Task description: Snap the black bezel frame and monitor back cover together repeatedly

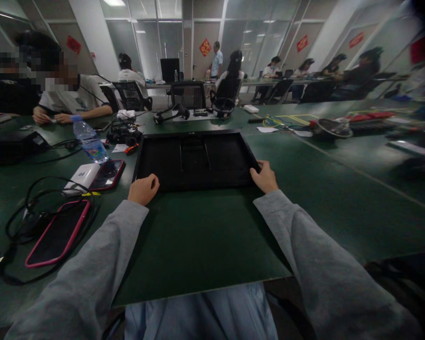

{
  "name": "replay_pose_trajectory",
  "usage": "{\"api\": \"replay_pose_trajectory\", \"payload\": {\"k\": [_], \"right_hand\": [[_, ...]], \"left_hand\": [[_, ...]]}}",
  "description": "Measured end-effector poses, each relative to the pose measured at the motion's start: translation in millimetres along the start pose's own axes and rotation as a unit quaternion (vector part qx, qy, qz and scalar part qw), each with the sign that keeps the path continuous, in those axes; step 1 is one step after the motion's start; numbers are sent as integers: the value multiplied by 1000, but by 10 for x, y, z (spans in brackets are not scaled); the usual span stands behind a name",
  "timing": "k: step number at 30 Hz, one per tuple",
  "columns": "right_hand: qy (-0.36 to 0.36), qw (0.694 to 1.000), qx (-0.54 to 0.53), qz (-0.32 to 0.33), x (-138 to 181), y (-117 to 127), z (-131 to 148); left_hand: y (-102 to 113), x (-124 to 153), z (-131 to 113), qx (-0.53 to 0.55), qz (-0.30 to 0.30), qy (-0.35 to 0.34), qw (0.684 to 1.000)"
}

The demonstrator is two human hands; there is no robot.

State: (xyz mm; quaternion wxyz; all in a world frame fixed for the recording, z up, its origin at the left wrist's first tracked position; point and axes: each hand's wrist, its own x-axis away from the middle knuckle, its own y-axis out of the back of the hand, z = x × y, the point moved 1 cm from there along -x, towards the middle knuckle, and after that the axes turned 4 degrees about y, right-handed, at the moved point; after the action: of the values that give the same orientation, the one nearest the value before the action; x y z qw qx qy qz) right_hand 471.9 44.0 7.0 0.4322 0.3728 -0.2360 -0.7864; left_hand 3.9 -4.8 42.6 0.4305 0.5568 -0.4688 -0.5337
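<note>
A black rectangular plastic shell point(226, 156) with a raised rim and a recessed panel in its middle lies before me on the green tabletop point(205, 236). It looks like a monitor's back cover. At its near left corner, my left hand point(144, 189) is closed with curled fingers against the rim, and part of the grip is hidden. My right hand point(265, 177) grips the near right corner, its thumb over the edge and its other fingers around the outside. Both hands wear grey sleeves up to the wrist.
Left of me are a pink-edged phone point(58, 233), black cables point(10, 226), a white power bank point(81, 177), a red-edged phone point(108, 174) and a water bottle point(90, 141). Beyond the shell lies a black headset point(172, 113). A metal bowl point(331, 128) and wires stand right. A co-worker point(80, 97) sits left.
</note>
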Motion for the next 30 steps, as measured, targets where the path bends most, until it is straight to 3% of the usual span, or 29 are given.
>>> {"api": "replay_pose_trajectory", "payload": {"k": [8, 12, 15, 23, 30], "right_hand": [[12, 992, -110, 59, -45, -28, 140], [-45, 953, -284, 91, -89, -118, 223], [-86, 928, -350, 94, -90, -151, 249], [-145, 911, -380, 72, -63, -153, 284], [-95, 912, -397, 37, -38, -194, 262]], "left_hand": [[-125, -60, 111, 65, -88, -10, 994], [-184, -34, 105, 101, -128, -3, 987], [-203, -29, 113, 107, -146, 2, 983], [-198, -31, 120, 116, -151, 6, 982], [-233, -49, 136, 132, -166, -13, 977]]}}
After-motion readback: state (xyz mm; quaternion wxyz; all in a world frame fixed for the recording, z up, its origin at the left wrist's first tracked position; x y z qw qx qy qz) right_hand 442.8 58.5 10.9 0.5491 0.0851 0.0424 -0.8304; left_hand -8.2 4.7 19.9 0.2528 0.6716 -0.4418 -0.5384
